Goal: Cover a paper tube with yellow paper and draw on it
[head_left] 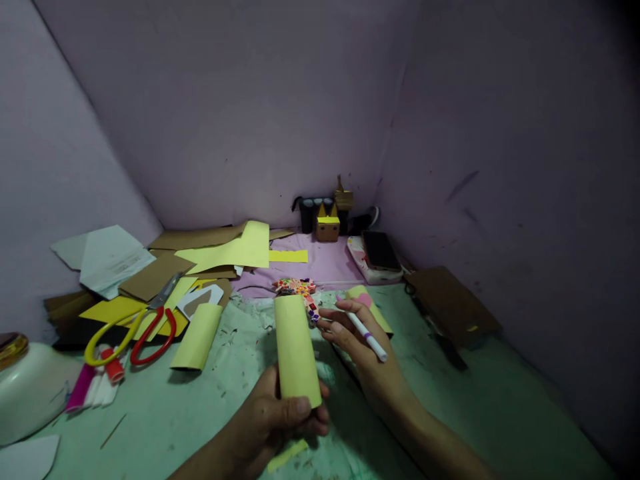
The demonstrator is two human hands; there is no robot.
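Note:
My left hand [280, 417] is closed around the lower end of a yellow paper tube [296, 350], holding it upright and tilted slightly. Just right of the tube, my right hand [367, 347] holds a white marker [367, 335] with a purple band between its fingers. The marker's pale purple tip points up and away to the left. Behind my right hand lies another yellow paper tube [385, 320] with a pink shape on it, partly hidden. A third yellow tube [198, 339] lies on the green table cover [240, 387] to the left.
Scissors [150, 327] with yellow and red handles lie on paper and cardboard scraps at left. Several markers [100, 383] sit beside a white rounded container [33, 387]. A cardboard box figure [328, 230] stands at the back; a phone [381, 251] and brown board [453, 303] lie right.

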